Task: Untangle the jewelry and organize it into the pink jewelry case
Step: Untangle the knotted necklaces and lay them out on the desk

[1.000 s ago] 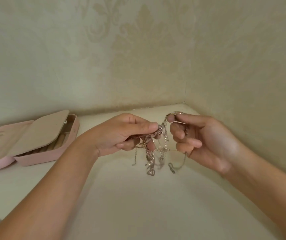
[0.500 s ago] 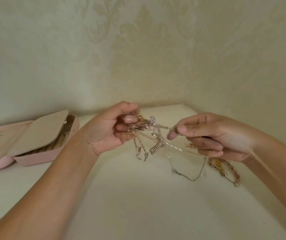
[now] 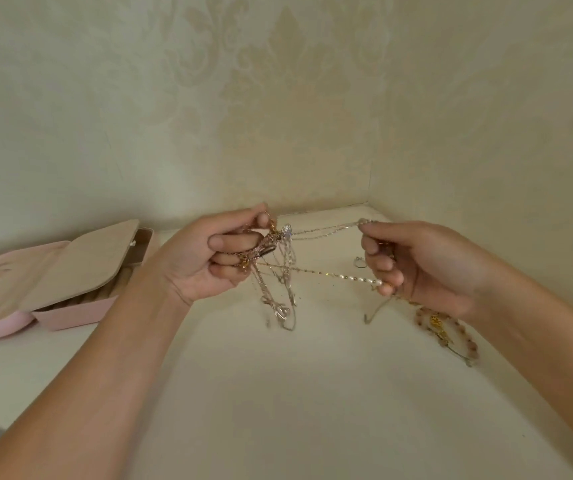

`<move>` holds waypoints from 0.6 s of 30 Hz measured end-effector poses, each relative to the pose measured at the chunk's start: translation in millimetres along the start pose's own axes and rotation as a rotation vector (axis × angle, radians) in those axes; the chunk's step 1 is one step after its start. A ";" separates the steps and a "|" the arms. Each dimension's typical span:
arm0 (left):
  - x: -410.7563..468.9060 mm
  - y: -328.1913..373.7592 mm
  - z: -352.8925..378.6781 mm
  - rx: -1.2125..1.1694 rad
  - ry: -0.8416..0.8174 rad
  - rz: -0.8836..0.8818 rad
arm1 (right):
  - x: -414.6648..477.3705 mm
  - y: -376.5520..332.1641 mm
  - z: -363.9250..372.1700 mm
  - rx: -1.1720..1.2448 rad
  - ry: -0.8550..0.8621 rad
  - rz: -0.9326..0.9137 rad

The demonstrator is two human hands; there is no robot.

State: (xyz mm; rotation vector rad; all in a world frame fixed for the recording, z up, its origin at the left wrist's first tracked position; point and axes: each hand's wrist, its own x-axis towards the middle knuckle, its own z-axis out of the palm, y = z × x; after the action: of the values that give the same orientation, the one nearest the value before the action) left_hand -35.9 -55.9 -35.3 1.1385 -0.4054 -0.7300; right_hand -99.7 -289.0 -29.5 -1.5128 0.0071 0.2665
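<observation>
Hands pulled wider apart, left hand (image 3: pixel 202 261) gripping jewelry tangle (image 3: pixel 268 242), right hand (image 3: pixel 427 266) pinching its stretched chains (image 3: pixel 355 278)

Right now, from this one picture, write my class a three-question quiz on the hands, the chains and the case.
1. True or false: the pink case on the table is open.
2. The left hand and right hand are both raised. Which one holds the bunched knot of chains? A. the left B. the right C. neither; it lies flat on the table
3. Fill in: the pearl strand runs from the knot to the ___ hand.
Key: 1 true; 2 A; 3 right.
</observation>
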 end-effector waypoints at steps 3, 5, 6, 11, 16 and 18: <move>2.1 -2.4 -0.4 0.009 -0.037 -0.038 | 2.5 5.4 -9.6 -0.410 0.056 0.024; 4.2 -7.0 5.3 0.098 -0.003 -0.072 | 1.8 7.3 -11.5 -0.680 0.035 0.013; 5.7 -9.8 8.7 0.153 0.017 -0.092 | 0.9 7.5 -10.0 -0.741 0.002 -0.014; 10.3 -17.1 19.3 0.242 -0.045 -0.147 | 1.2 11.9 8.6 -0.356 -0.151 -0.168; 13.6 -20.8 21.4 0.279 -0.134 -0.130 | 2.5 18.8 17.0 -0.275 -0.073 -0.186; 14.3 -21.1 21.9 0.261 -0.136 -0.129 | 2.9 19.1 18.2 -0.305 -0.075 -0.203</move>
State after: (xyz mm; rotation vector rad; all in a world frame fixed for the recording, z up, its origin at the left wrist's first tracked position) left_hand -46.3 -85.6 -47.3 1.3740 -0.5572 -0.8889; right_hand -103.2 -269.9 -47.6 -1.7901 -0.2558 0.1659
